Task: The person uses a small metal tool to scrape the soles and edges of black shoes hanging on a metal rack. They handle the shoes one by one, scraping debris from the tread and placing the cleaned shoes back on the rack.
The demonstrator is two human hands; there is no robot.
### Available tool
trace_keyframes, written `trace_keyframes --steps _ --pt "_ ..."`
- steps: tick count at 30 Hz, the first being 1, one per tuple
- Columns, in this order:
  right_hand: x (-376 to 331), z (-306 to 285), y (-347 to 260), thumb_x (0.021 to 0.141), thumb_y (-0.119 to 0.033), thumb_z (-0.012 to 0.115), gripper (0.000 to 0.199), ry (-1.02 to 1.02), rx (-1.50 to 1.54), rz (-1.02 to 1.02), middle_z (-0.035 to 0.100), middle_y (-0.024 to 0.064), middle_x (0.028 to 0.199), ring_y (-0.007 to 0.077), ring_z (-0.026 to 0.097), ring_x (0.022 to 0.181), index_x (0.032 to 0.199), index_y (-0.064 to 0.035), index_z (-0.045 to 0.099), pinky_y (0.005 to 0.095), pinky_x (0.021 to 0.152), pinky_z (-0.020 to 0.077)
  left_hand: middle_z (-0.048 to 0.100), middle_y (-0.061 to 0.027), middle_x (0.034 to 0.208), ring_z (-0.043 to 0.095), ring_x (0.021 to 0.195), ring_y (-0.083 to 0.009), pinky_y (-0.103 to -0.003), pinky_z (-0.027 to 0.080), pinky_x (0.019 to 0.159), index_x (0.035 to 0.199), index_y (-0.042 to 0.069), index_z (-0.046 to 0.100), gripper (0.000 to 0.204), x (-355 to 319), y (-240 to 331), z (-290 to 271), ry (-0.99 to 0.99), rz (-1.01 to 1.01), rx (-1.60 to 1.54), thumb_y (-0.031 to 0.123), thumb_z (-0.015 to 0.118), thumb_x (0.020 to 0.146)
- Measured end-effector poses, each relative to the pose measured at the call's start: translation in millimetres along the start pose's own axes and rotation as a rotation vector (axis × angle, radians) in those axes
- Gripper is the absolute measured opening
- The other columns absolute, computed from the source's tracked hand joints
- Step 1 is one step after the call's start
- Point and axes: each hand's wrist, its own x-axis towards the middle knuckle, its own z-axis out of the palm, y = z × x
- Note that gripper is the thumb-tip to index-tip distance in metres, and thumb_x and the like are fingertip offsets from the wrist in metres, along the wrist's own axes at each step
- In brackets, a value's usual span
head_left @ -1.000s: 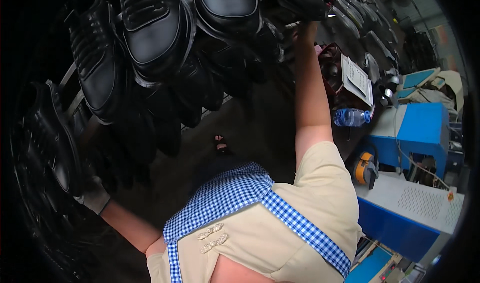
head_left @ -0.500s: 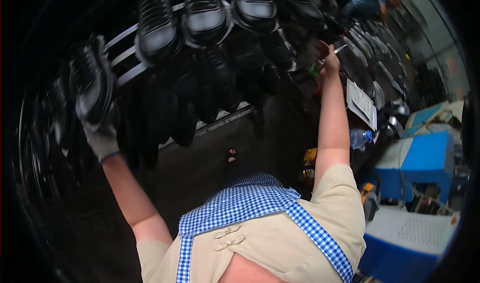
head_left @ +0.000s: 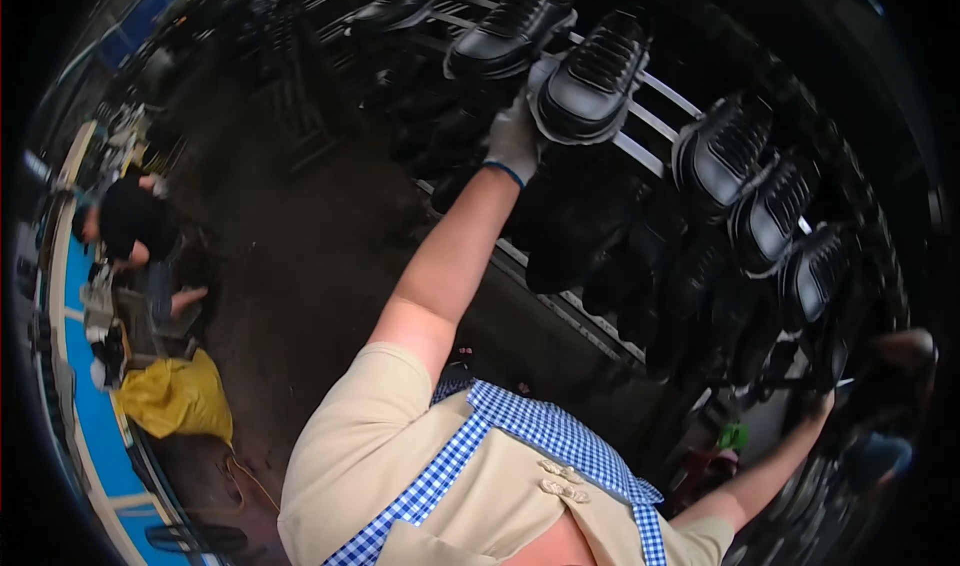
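Observation:
My left hand (head_left: 515, 138), in a pale glove with a blue cuff, is closed on the side of a black lace-up shoe (head_left: 592, 81) near its toe. That shoe sits tilted on the pale rails (head_left: 660, 106) of a rack, and its laces face up. My right arm stretches out low to the right. My right hand (head_left: 826, 402) is small and blurred there beside the rack's end, with a thin pale streak at its fingers that I cannot make out. Three more black shoes (head_left: 722, 156) stand on the upper rails between my hands.
Dark shoes (head_left: 570, 241) fill a lower tier. Other shoes (head_left: 510, 26) stand left of the held one. Far left, a person in black (head_left: 135, 221) bends at a long blue-topped bench (head_left: 90, 411), near a yellow sack (head_left: 180, 396). A green object (head_left: 733, 436) lies near my right forearm.
The view has swung left, so the rack now lies to the right and the bench shows. My left hand remains on what looks like the same shoe. My right hand sits lower in view.

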Motion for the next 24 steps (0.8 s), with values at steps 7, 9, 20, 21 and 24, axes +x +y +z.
trace_keyframes --steps 7,9,20,21,24 --pt "-30 74 -20 0.105 -0.040 0.038 0.052 -0.058 0.035 -0.052 0.061 0.0097 0.133 0.0339 0.059 0.118 0.140 -0.0033 0.052 0.0408 0.101 0.0476 0.066 -0.0194 0.112 0.065 0.102 -0.0402 -0.043 0.054 0.087 0.143 0.012 0.044 0.071 -34 -11 -18 0.063 0.024 0.078 0.021 0.076 0.079" --pt "-32 86 -19 0.105 -0.040 0.038 0.052 -0.077 0.049 -0.053 0.061 0.0099 0.133 0.0339 0.059 0.118 0.140 -0.0033 0.052 0.0408 0.102 0.0475 0.066 -0.0188 0.113 0.064 0.104 -0.0405 -0.043 0.054 0.088 0.143 0.011 0.044 0.067 -41 -2 -24 0.081 -0.080 -0.073 0.021 0.072 0.083" --pt "-59 131 -22 0.104 -0.039 0.039 0.052 -0.170 0.112 -0.082 0.061 0.0104 0.133 0.0338 0.059 0.118 0.139 -0.0027 0.052 0.0411 0.102 0.0472 0.059 -0.0153 0.135 0.059 0.122 -0.0287 -0.037 0.049 0.102 0.148 0.010 0.039 0.067 -71 87 -58 -0.083 0.130 0.222 0.020 0.069 0.088" --pt "-58 149 -21 0.104 -0.039 0.039 0.052 -0.192 0.117 -0.078 0.061 0.0105 0.133 0.0338 0.059 0.118 0.139 -0.0027 0.052 0.0411 0.102 0.0472 0.059 -0.0157 0.135 0.060 0.120 -0.0308 -0.038 0.051 0.098 0.147 0.011 0.038 0.072 -68 75 -62 -0.082 0.164 0.109 0.024 0.073 0.085" --pt "-67 166 -20 0.104 -0.039 0.039 0.052 -0.205 0.126 -0.080 0.061 0.0107 0.133 0.0338 0.059 0.118 0.139 -0.0026 0.052 0.0412 0.102 0.0472 0.058 -0.0158 0.135 0.061 0.118 -0.0328 -0.039 0.053 0.096 0.146 0.010 0.039 0.076 -63 70 -58 -0.139 0.046 -0.411 0.030 0.077 0.083"
